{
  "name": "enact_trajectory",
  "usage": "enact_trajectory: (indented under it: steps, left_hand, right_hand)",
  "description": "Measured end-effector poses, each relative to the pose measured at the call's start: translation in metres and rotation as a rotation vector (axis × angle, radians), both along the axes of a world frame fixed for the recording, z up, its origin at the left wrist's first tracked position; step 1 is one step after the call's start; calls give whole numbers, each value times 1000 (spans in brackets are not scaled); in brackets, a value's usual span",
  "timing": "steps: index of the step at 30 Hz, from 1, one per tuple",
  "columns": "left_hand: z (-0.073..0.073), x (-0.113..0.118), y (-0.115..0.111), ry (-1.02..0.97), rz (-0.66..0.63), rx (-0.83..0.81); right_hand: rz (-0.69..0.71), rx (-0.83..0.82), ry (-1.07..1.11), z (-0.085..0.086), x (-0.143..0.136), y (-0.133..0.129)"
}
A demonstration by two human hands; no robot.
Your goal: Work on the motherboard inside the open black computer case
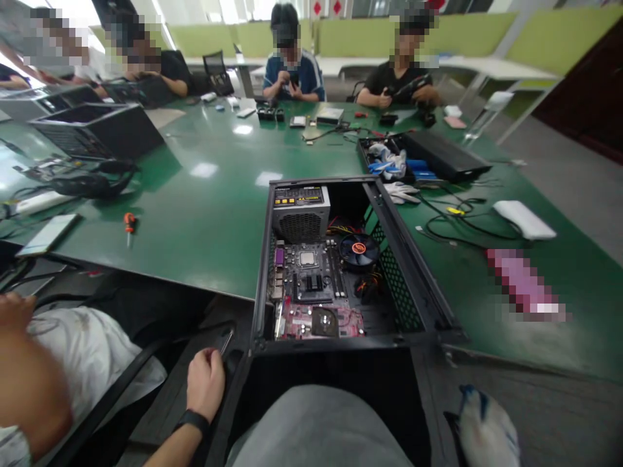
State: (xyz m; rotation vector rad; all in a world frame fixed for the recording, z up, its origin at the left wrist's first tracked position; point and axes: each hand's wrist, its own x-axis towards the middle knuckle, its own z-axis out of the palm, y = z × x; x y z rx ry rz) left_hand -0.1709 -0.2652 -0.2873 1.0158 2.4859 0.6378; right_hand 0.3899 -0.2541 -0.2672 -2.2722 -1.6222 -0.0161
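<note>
Down at the left, my left hand (207, 383) is closed, with a dark band at its wrist. A thin shiny metal rod (227, 340) sticks out past its fingers; its kind is unclear. Just right of this hand lies an open black computer case (421, 285) on its side. Inside it are a power supply (302, 224), a motherboard (316, 272) with a bare processor (308, 260), a red card (299, 321) and a black fan (359, 250). At the lower right is a white-and-blue glove (489, 428), apparently around my right hand; its fingers are hard to make out.
An orange screwdriver (129, 227) lies on the green table (209, 227). Gloves (389, 162), cables (438, 220) and a white box (523, 219) lie to the right. Another case (97, 130) stands at the left. A person sits close on my left; others sit across the table.
</note>
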Motion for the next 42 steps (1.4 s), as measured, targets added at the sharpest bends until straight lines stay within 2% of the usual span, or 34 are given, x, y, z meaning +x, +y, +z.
enact_trajectory:
  steps: [4,7,9,12,14,16,19,22,25,29,33,37,39,42]
  left_hand:
    - [14,2,15,13,-5,135]
    - [42,9,38,25,-45,358]
    - [69,16,56,25,-61,514]
    - [120,31,80,10,-127,765]
    - [159,44,93,45,-210,921]
    - [196,59,103,113,-310,1044]
    - [244,85,121,212,-501,1107]
    - [272,111,146,267,-748,1012]
    - [280,134,177,363,-994,717]
    - [270,157,215,532,-1209,248]
    - [259,176,246,701,-1260,-61]
    - [247,193,271,828,-1281,-335]
    - [239,197,281,839,-1279,-396]
    - [227,196,289,742,-1251,-365]
  right_hand:
    - [-123,137,91,15,-8,4]
    - [-104,256,165,40,-22,13]
    - [-59,345,209,63,-37,19]
    - [42,515,237,108,-65,25]
    - [249,701,244,141,-86,26]
    - [411,778,165,173,-104,28]
    - [636,745,45,208,-127,36]
    - [811,567,-13,225,-144,52]
    - [933,436,-111,232,-161,68]
    - [984,262,-238,232,-181,82]
    - [946,155,-332,224,-190,88]
    - [890,146,-370,218,-192,90]
    - [878,160,-367,216,-192,89]
    - [868,171,-352,215,-192,88]
